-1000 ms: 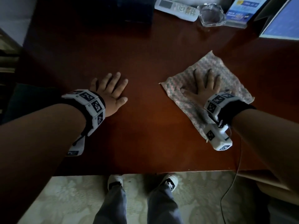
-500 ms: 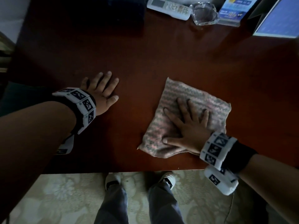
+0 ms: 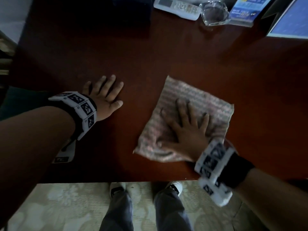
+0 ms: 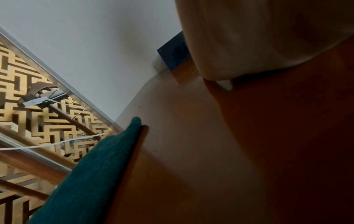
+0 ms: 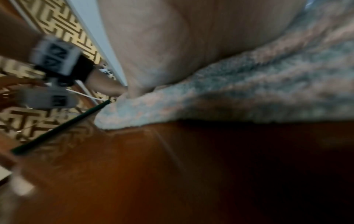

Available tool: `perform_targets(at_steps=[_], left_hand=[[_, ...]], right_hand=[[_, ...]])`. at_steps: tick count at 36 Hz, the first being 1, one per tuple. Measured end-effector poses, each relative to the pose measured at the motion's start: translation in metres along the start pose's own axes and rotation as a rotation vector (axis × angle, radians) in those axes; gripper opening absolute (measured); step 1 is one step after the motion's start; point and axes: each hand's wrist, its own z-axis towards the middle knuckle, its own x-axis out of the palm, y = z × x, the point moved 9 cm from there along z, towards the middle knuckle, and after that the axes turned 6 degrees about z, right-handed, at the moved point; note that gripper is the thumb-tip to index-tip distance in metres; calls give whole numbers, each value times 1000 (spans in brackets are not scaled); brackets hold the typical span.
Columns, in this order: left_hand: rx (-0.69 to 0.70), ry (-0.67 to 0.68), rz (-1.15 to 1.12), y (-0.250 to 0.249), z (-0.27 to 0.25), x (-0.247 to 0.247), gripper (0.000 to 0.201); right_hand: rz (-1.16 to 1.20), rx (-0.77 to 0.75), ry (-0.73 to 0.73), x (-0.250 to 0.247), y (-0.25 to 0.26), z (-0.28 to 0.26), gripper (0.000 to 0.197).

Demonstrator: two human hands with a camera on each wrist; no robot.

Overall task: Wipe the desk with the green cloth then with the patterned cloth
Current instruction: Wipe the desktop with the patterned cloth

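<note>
Dim light falls on a polished red-brown counter (image 3: 166, 55). Near its front edge lies the patterned cloth (image 3: 200, 100), soft, light, bunching easily; the right hand (image 3: 186, 130) presses it with flat spread fingers (image 3: 181, 109). The left hand (image 3: 105, 97) rests flat, holding nothing.

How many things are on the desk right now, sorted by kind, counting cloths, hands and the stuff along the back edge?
Cloths: 2, the patterned cloth under the right hand and the green cloth at the desk's left edge
Hands: 2, the left hand and the right hand, both flat
Remote control: 1
Glass ashtray: 1
Blue card: 1
Total: 7
</note>
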Motion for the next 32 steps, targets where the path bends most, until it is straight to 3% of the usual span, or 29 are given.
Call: perform_targets(at_steps=[3, 7, 10, 13, 16, 18, 22, 32], left_hand=[[69, -38, -14, -1, -2, 0, 63], [93, -14, -44, -2, -7, -2, 90], [24, 0, -2, 0, -4, -1, 76], [10, 41, 15, 1, 0, 2, 62], [11, 77, 20, 2, 0, 3, 61], [16, 96, 19, 1, 0, 3, 61], [11, 123, 27, 0, -1, 2, 61], [-87, 65, 101, -9, -8, -21, 57]], right_hand=[[7, -84, -35, 21, 20, -38, 89], [-5, -180, -14, 37, 22, -75, 85], [-74, -175, 49, 36, -10, -84, 84], [-114, 8, 76, 28, -69, -84, 73], [-5, 288, -51, 5, -124, -89, 78], [51, 380, -70, 1, -131, -91, 79], [99, 461, -102, 4, -102, -78, 82], [66, 39, -82, 22, 36, -31, 73]])
